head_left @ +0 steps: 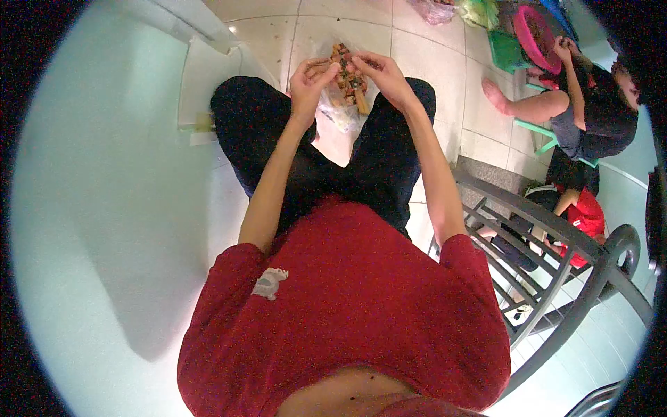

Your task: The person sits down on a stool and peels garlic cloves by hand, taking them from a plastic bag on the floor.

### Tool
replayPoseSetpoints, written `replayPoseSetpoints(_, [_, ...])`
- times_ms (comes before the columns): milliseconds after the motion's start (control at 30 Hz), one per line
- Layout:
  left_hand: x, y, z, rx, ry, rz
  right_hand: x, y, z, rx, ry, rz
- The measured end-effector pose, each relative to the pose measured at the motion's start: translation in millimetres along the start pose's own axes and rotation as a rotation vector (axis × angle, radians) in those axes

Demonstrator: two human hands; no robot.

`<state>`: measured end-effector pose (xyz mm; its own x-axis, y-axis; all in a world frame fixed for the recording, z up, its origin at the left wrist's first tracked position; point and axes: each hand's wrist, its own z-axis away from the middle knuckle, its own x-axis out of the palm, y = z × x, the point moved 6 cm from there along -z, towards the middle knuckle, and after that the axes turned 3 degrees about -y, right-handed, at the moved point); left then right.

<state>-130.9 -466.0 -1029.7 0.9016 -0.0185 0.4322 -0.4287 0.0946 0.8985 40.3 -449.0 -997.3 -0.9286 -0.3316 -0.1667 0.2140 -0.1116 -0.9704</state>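
a pile of mixed food pieces (345,83) is lying in a clear plastic bag (339,118) at 12 o'clock, between the knees of the dark trousers (267,132). the left hand (310,82) is reaching in at the pile's 9 o'clock, its fingers bending and its thumb closing toward the forefinger; whether they are pinching a piece i cannot tell. the right hand (385,76) is reaching in at 3 o'clock, its fingers curling down by the pieces; their grip is too small to tell. pale floor tiles (347,26) are showing beyond. toward 2 o'clock another person (604,115) is sitting on a green stool (536,130), holding their hands near a pink basin (530,36). a dark metal railing (511,201) is standing around 3 o'clock, with a person in red (589,215) sitting behind it.
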Motion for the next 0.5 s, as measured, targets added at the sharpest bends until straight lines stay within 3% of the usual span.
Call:
replayPoseSetpoints(267, [-1.5,3.5,3.2,0.011,-0.064,-0.178,7.0,-0.4,8.8,-0.163,0.130,0.151])
replayPoseSetpoints(333, [0.6,2.9,2.7,0.024,-0.056,-0.141,7.1,-4.6,12.2,-0.176,0.159,0.115])
replayPoseSetpoints(400, [0.6,1.5,2.1,0.040,-0.046,-0.103,9.5,-18.6,16.6,-0.346,0.180,0.290])
replayPoseSetpoints(500, [-0.3,0.4,2.3,0.026,-0.058,-0.083,9.1,-17.8,17.3,-0.328,0.184,0.328])
